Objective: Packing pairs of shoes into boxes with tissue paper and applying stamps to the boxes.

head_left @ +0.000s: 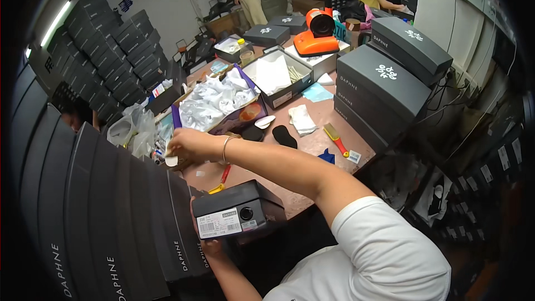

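Observation:
My left hand [212,248] grips a dark grey shoebox [264,203] from its left side and underneath. The box is closed, and its end, with a white label and a round black hole, faces me. Stretched across the table, my right arm wears a bangle at the wrist. My right hand [192,144] is closed, with a small pale piece [171,161], perhaps a sticker or paper, at its fingertips. That hand is beside a tall stack of dark shoeboxes [134,200] on the left. Just beyond the held box lies a red and yellow tool [223,177].
Beyond are a carton of white crumpled wrapping [217,103], an open box with paper [273,72], a brush [334,138], dark insoles [285,136] and an orange machine [317,33]. More shoeboxes [384,86] stand right. Two people work at the back.

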A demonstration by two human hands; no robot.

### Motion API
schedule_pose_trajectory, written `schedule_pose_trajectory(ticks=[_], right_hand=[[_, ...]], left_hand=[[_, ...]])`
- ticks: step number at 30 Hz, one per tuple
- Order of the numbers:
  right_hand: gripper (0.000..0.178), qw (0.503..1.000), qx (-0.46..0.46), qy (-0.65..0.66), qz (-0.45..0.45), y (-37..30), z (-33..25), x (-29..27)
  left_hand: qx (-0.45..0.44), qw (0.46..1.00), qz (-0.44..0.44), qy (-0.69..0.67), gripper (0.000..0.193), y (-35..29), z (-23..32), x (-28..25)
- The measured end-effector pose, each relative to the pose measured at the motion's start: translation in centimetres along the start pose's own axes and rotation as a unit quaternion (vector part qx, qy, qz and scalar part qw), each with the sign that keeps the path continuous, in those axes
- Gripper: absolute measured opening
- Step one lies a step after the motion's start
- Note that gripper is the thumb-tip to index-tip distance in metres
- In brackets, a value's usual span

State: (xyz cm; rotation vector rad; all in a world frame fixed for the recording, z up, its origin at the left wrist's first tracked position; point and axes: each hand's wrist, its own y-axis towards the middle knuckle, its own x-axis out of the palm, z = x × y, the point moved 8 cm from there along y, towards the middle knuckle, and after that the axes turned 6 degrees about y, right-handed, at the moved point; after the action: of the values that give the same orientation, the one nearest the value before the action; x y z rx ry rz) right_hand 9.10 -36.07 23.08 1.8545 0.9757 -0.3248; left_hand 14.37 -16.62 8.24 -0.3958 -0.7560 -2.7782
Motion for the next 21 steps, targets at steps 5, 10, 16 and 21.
schedule_pose_trajectory(ticks=[5, 10, 16, 21], right_hand=[[0.055, 0.984, 0.087, -0.037, 0.151, -5.5, 4.0, -4.4], [0.048, 0.969, 0.195, 0.106, 0.106, -21.8, 0.8, -2.1], [0.030, 0.895, 0.439, -0.077, 0.003, -49.8, -7.8, 6.2], [0.031, 0.880, 0.449, -0.155, -0.019, -50.2, -8.8, 7.0]], left_hand=[[-0.014, 0.999, -0.029, -0.032, 0.099, 0.4, -0.9, -0.7], [-0.036, 0.998, -0.039, -0.042, 0.093, -0.7, -2.8, -4.9], [-0.077, 0.991, -0.102, -0.049, 0.086, -2.4, -7.1, -11.7], [-0.111, 0.986, -0.112, -0.044, 0.080, -1.3, -7.9, -14.2]])
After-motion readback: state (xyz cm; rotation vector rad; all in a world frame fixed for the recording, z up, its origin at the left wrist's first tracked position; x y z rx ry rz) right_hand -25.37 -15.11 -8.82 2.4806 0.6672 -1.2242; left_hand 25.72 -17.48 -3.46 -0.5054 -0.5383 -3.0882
